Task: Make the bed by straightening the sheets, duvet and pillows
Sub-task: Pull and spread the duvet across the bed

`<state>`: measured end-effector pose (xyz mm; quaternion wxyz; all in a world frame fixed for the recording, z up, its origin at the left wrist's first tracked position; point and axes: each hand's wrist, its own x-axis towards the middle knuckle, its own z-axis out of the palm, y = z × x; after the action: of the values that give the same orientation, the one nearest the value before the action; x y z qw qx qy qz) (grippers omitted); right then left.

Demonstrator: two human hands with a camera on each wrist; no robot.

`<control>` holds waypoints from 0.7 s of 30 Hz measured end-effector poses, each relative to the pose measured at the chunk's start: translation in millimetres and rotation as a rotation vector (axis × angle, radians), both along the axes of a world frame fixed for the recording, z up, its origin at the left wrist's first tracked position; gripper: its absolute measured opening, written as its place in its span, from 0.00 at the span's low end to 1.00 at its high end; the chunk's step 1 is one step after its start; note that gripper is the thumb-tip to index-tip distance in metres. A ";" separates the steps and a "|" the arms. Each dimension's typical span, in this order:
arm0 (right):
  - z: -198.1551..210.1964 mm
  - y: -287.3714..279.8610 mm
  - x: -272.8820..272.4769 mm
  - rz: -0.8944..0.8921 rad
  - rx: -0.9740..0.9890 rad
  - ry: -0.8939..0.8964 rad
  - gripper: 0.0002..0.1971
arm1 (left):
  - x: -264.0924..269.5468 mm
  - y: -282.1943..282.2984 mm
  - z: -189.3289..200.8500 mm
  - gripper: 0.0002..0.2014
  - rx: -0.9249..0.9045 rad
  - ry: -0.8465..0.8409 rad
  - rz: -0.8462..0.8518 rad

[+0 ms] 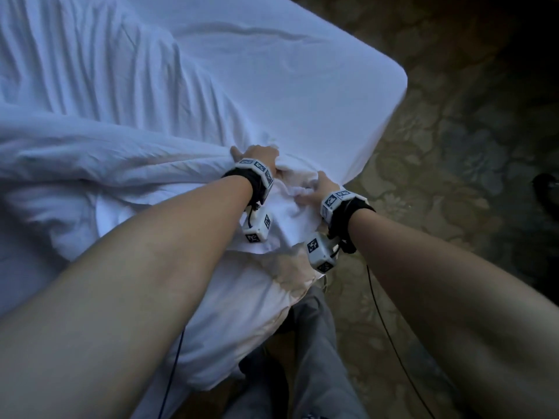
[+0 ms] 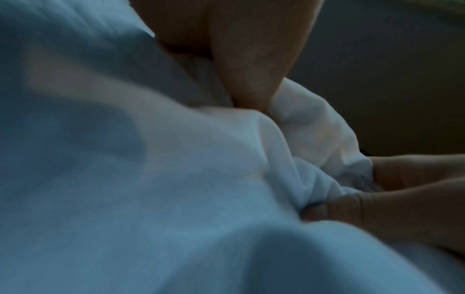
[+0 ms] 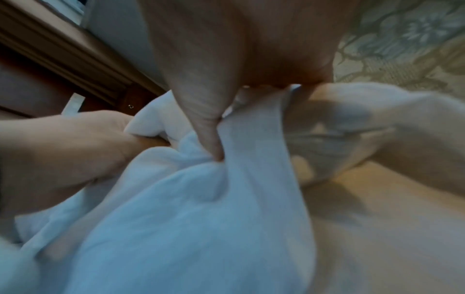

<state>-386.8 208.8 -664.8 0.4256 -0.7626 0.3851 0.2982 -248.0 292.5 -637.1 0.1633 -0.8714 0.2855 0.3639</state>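
Note:
A white duvet (image 1: 127, 164) lies bunched across the near side of the bed, over a white fitted sheet (image 1: 287, 71) that covers the mattress corner. Both hands meet at one bunched corner of the duvet near the bed's edge. My left hand (image 1: 257, 155) grips a fold of it, fingers curled into the cloth (image 2: 251, 79). My right hand (image 1: 320, 189) pinches the same bunch just to the right; in the right wrist view its thumb (image 3: 208, 129) digs into the duvet (image 3: 188, 199). No pillows are in view.
A patterned carpet (image 1: 453, 146) surrounds the bed on the right. A dark object (image 1: 544, 189) lies on the floor at the far right. My grey trouser legs (image 1: 311, 358) stand against the bed's edge. Dark wooden furniture (image 3: 62, 65) shows in the right wrist view.

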 end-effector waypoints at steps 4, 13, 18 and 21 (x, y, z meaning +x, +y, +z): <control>-9.0 5.2 8.1 0.306 -0.134 0.090 0.13 | -2.9 22.0 -17.0 0.24 -0.032 0.026 -0.051; 36.2 50.5 7.5 0.071 -0.305 0.056 0.26 | 5.0 70.5 33.7 0.26 -0.216 0.019 -0.082; 99.1 102.7 2.8 0.155 -0.413 -0.061 0.26 | 5.7 133.2 83.4 0.33 -0.370 0.041 -0.062; 142.0 145.4 -5.6 0.182 -0.454 -0.088 0.26 | -0.1 182.2 118.0 0.33 -0.424 0.044 -0.078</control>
<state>-392.5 354.2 -522.8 0.2312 -0.8825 0.3530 0.2076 -248.1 474.8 -519.1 -0.0158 -0.8665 0.3927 0.3078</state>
